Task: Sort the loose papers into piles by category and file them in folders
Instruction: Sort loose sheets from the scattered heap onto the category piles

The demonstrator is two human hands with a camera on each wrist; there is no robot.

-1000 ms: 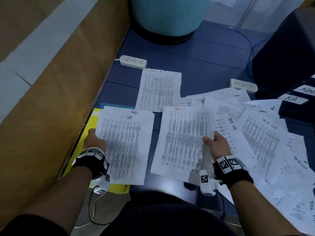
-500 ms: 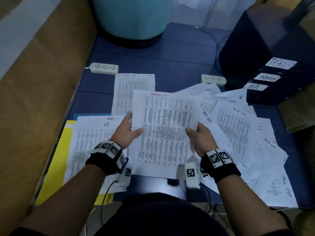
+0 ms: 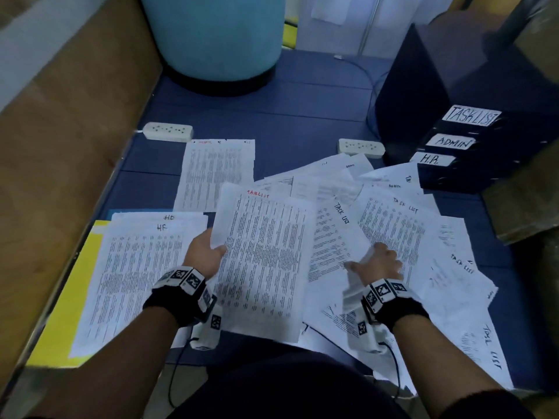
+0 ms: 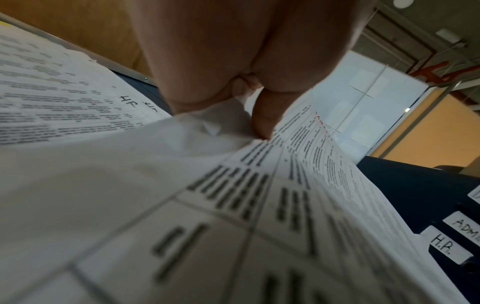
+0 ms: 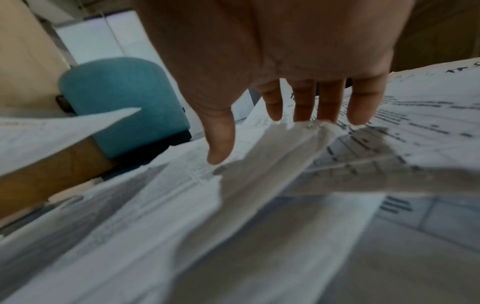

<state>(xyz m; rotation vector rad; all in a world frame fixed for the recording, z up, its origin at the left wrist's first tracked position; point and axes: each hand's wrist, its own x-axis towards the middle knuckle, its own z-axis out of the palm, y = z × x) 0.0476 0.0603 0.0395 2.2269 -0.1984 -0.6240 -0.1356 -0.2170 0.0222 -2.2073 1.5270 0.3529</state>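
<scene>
Head view: left hand (image 3: pixel 203 255) pinches the red-headed sheet (image 3: pixel 263 258); right hand (image 3: pixel 379 263) rests spread-fingered on loose papers (image 3: pixel 402 237), fingertips hidden.

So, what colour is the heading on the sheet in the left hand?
Red, on the sheet the left hand holds; clearest in the head view.

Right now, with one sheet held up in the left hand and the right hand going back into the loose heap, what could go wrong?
1. The left hand pinches the red-headed sheet at one edge only; it already bends and may slip or crease.
2. The right hand is open over overlapping loose papers, so it may lift several at once.
3. The held sheet overlaps the HR pile and could land there, mixing categories.
</scene>
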